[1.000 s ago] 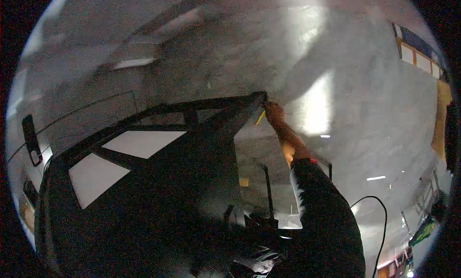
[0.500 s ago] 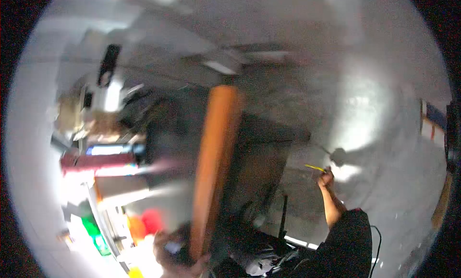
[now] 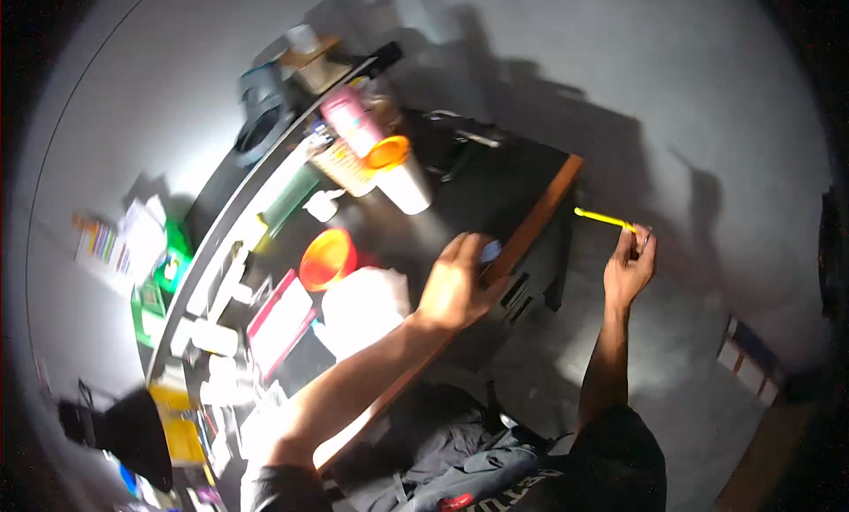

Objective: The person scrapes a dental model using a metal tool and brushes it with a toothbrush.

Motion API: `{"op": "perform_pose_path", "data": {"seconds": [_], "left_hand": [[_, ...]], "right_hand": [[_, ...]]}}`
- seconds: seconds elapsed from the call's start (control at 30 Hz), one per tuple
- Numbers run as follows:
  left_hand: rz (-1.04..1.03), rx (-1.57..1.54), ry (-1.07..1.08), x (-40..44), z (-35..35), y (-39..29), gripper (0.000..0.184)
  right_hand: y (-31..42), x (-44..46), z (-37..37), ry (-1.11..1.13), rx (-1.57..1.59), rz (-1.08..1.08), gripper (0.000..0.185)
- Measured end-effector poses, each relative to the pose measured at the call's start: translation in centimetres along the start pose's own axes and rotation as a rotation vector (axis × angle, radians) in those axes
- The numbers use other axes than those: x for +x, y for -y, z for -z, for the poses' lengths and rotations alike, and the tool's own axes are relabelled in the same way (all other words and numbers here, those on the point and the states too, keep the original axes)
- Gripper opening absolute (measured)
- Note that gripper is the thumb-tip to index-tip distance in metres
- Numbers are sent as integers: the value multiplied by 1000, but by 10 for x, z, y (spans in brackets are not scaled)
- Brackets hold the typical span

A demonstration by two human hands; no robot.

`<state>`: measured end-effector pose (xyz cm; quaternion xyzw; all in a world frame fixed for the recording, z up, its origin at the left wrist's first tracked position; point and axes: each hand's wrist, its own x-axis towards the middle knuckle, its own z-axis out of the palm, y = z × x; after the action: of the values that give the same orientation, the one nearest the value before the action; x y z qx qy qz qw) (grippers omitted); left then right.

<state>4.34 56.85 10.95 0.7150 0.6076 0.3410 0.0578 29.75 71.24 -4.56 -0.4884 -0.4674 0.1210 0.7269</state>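
My left hand [image 3: 453, 286] is at the dark desk's brown edge strip [image 3: 553, 194], back of the hand up. Its fingers are stretched over the desktop and its thumb points toward the strip. A small pale-blue thing [image 3: 491, 250] shows beside the fingers; I cannot make out what it is. Off to the right, past the desk's edge, my right hand [image 3: 631, 263] is raised, pinching a thin yellow stick [image 3: 605, 217] between thumb and fingers. The stick points left. Whether it is a pen or a tool is unclear.
On the desk are an orange bowl [image 3: 327, 259], a white cup with an orange rim [image 3: 409, 187], a pink container [image 3: 351, 121], a woven basket [image 3: 347, 167] and an overexposed white thing [image 3: 367, 309]. A chair [image 3: 124, 432] stands lower left. A box [image 3: 750, 362] lies at right.
My view has swung, and the desktop now shows much more clearly. My left hand appears higher and further right. My right hand still holds the yellow stick, now higher in view.
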Motion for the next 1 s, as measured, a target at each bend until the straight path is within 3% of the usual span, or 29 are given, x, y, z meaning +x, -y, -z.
{"op": "perform_pose_path", "data": {"seconds": [0.13, 0.27, 0.37, 0.47, 0.53, 0.6, 0.67, 0.7, 0.8, 0.87, 0.93, 1.0], "left_hand": [[-124, 78, -31, -39, -3, -28, 41], [-121, 67, 123, -118, 30, -50, 41], [-156, 136, -10, -191, 78, -43, 41], [-115, 188, -243, -262, 143, -39, 36], [236, 219, -134, -312, 199, -55, 36], [270, 307, -257, -367, 227, -35, 30], [403, 328, -490, -416, 242, -23, 25], [506, 302, -571, -431, 248, -23, 22], [666, 328, -699, -479, 260, -6, 19], [684, 339, -781, -492, 269, 9, 16], [766, 443, -838, -499, 284, 28, 14], [907, 512, -838, -505, 298, 57, 19]], "right_hand": [[105, 17, -28, 449, -102, 205, 15], [154, 7, -50, 933, -209, 356, 10], [148, 0, -76, 1043, -184, 553, 19], [158, -6, -91, 1075, -295, 555, 15], [167, -12, -92, 1045, -317, 556, 15], [169, -15, -99, 986, -400, 553, 20], [178, -21, -97, 848, -245, 574, 27], [182, -26, -99, 893, -131, 438, 29], [252, -81, -78, 963, 263, 551, 26], [314, -132, -56, 1244, 383, 412, 16], [368, -176, -40, 1390, 361, 655, 12], [382, -214, -47, 1650, 444, 625, 19]]}}
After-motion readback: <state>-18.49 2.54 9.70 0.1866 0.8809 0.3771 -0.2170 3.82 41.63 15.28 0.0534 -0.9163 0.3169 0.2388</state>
